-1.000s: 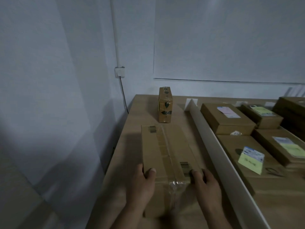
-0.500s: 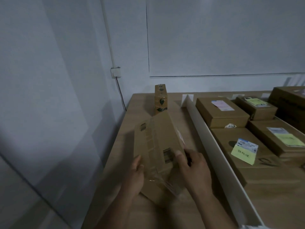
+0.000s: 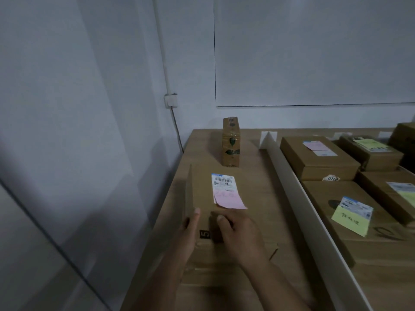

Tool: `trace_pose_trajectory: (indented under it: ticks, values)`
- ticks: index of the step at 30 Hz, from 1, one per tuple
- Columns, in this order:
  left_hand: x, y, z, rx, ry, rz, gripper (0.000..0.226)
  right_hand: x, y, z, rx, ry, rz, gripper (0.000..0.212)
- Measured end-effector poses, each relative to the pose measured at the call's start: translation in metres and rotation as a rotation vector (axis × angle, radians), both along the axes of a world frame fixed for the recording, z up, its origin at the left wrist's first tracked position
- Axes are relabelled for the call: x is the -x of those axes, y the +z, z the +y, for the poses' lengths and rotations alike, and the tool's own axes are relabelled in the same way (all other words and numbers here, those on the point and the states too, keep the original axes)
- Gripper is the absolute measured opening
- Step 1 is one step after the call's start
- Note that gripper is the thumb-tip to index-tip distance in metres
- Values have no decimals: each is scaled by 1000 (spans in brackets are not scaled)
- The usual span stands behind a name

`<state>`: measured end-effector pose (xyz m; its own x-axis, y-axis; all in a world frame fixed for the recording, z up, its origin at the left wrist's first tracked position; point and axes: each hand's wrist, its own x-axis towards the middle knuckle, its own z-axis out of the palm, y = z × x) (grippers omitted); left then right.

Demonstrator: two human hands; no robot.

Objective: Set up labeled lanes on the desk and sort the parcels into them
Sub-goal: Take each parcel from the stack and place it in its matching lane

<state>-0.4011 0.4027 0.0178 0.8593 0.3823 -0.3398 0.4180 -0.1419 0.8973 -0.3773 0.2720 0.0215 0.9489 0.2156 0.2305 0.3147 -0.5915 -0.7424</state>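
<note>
A long brown cardboard parcel lies flat in the left lane of the wooden desk, with a white shipping label and a pink note facing up. My left hand grips its left edge, thumb on top. On the parcel's near end rests my right hand, thumb pointing forward and fingers hidden under the back of the hand. A white divider strip bounds the lane on the right.
A small taped box stands upright at the far end of the same lane. Right of the divider lie several labelled parcels, one with a pink note and one with a yellow note. A wall is close on the left.
The parcel was tipped up on its edge and turned over. It now lies flat with the label side up, and my hands have shifted onto its near end.
</note>
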Motion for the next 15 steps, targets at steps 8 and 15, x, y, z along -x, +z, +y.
trace_pose_trajectory:
  ticks: [8, 15]
  values:
    - [-5, -12, 24, -23, 107, -65, 40, -26, -5, -30, 105, -326, 269, 52]
    - [-14, -20, 29, -2, 96, 9, 30, -56, -2, -28, 10, -210, 502, 34]
